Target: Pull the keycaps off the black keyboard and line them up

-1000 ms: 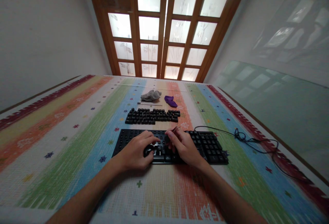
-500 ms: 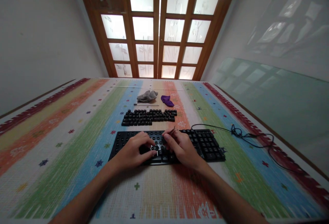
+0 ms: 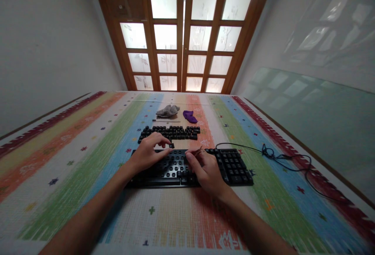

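A black keyboard lies across the striped cloth, its middle stripped to bare switches while the number pad keeps its caps. Over its upper left edge, my left hand has a small black keycap between thumb and fingertips. My right hand is closed above the keyboard's middle right, around a thin brownish tool; its kind is too small to tell. Behind the keyboard, loose black keycaps lie in rows, partly hidden by my left hand.
Farther back are a crumpled grey cloth, a purple cloth and a thin rod. A black cable runs tangled to the right. The striped tablecloth covers the table; wooden glazed doors stand beyond.
My left hand has moved up and away from the keyboard's lower middle, carrying a keycap towards the loose rows. My right hand has stayed nearly in place. The view has shifted slightly.
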Demonstrator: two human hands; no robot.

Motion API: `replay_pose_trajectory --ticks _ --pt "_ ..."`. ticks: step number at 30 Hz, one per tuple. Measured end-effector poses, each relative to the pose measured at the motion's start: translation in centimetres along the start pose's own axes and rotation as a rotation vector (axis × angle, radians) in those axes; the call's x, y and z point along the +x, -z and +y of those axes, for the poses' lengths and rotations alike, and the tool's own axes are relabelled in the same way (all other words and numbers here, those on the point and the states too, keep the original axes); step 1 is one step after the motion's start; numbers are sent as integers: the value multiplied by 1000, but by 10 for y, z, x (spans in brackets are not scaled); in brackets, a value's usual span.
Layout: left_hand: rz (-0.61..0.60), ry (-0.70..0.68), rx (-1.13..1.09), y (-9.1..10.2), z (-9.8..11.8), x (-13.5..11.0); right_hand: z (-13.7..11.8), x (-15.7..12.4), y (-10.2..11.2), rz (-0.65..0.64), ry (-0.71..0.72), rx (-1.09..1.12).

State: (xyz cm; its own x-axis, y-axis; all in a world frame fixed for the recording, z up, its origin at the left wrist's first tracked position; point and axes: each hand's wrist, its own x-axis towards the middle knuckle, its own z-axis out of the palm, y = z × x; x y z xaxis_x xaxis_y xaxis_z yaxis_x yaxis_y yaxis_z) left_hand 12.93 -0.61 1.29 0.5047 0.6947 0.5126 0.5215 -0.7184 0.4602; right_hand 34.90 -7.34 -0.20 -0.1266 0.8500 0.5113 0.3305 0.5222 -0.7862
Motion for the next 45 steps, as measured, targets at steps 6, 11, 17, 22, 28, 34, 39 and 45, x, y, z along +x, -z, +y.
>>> replay_pose_trajectory --ticks 6,11,17,22,28,34,39,45 --pt "-182 -103 296 -29 -22 25 0 -2 2 16 59 -12" --pt "-293 -28 401 -43 -29 40 2 -3 1 46 51 -1" --pt "-346 5 474 -44 -33 46 3 -1 2 62 59 -30" --pt "-378 62 528 -42 -31 47 2 -1 3 48 68 -23" --pt "-383 67 542 -40 -30 47 3 -1 2 43 60 -30" --pt "-420 49 567 -40 -30 49 4 0 2 50 61 -37" --pt "-439 44 574 -38 -29 50 4 0 1 37 53 -34" --pt "-425 36 560 -38 -33 49 5 0 1 31 37 -51"
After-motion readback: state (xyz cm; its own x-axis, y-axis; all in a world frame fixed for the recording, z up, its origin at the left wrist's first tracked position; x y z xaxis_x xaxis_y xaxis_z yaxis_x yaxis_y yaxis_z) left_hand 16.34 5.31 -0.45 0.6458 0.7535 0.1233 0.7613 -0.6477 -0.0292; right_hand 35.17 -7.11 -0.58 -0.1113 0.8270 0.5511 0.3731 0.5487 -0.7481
